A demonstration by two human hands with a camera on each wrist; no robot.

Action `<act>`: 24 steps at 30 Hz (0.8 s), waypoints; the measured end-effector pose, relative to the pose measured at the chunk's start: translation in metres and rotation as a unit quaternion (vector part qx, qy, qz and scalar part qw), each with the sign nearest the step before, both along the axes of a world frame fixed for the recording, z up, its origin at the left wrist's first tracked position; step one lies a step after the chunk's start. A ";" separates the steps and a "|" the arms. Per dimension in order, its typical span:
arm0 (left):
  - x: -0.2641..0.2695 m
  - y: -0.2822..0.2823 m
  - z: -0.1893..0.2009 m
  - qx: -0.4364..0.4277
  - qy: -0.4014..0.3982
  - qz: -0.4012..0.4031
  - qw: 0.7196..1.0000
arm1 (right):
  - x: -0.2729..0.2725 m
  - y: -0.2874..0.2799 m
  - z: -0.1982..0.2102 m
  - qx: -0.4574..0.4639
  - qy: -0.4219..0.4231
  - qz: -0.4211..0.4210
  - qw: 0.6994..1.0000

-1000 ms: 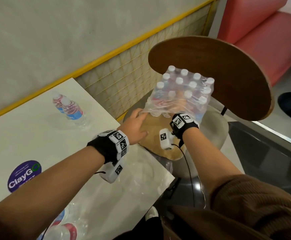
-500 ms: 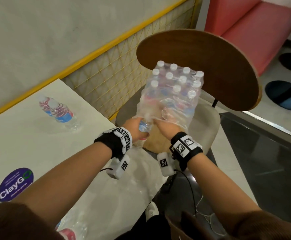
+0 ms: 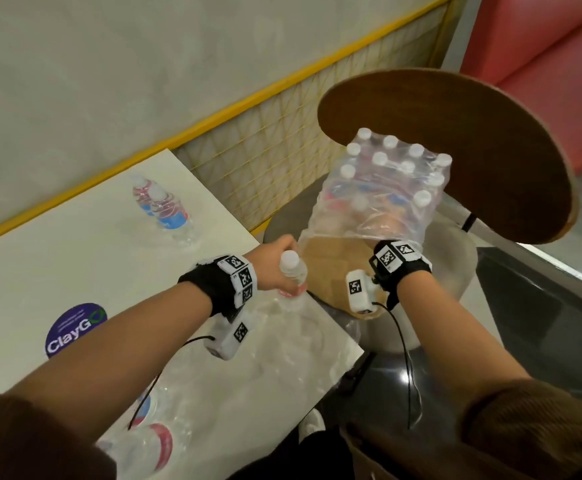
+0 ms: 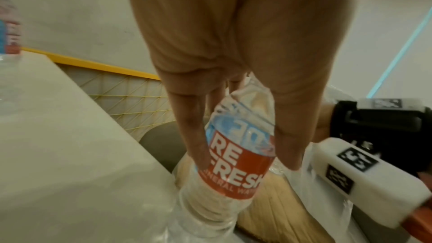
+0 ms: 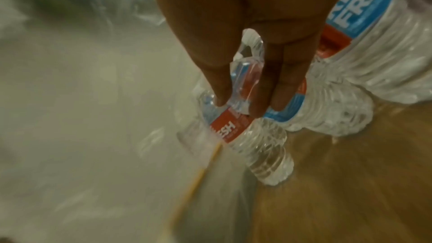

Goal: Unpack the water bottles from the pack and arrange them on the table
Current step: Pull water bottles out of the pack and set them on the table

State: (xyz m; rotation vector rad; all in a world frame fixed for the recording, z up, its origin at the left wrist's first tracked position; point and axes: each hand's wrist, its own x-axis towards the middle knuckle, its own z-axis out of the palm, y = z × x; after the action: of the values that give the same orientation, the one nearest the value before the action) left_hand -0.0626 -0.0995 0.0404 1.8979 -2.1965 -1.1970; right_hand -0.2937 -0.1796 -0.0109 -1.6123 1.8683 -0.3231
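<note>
The shrink-wrapped pack of water bottles (image 3: 386, 181) stands on the chair seat (image 3: 455, 261), with its near side torn open. My left hand (image 3: 275, 268) grips one bottle (image 3: 293, 270) by its upper body, upright over the table's right corner; the left wrist view shows my fingers curled round the red and blue label of this bottle (image 4: 236, 163). My right hand (image 3: 383, 226) is inside the wrap. In the right wrist view my right hand (image 5: 240, 106) pinches the shoulder of a bottle (image 5: 257, 145) standing among others.
Two bottles (image 3: 165, 209) stand at the far side of the white table (image 3: 75, 271), and more (image 3: 147, 441) lie at its near edge beside loose clear wrap (image 3: 282, 341). The round wooden chair back (image 3: 473, 150) rises behind the pack. A yellow mesh rail (image 3: 265, 150) runs beside the table.
My left hand has pulled a bottle out of the pack and carried it left towards the table. My right hand drew back, then went into the wrap again.
</note>
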 end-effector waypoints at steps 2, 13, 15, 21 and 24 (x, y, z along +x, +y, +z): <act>0.009 0.004 0.002 0.006 0.002 0.000 1.000 | 0.015 0.016 0.003 0.037 0.009 0.006 0.999; 0.073 0.060 0.043 -0.003 -0.087 0.016 0.996 | 0.050 0.102 0.071 0.073 -0.281 0.145 0.946; 0.088 0.078 0.045 0.014 -0.119 0.008 0.993 | 0.069 0.117 0.078 0.112 -0.278 0.206 0.932; 0.117 0.117 0.035 0.065 -0.196 -0.013 0.978 | 0.151 0.162 0.064 0.204 -0.242 0.354 0.880; 0.121 0.126 0.034 0.075 -0.215 -0.039 0.973 | 0.180 0.178 0.052 0.204 -0.203 0.400 0.870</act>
State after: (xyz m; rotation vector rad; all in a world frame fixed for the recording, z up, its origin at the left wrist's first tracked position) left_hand 0.0587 0.0264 0.0742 2.3437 -2.4638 -1.0678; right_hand -0.1138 -0.0017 0.0413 -1.6894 0.7727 0.0960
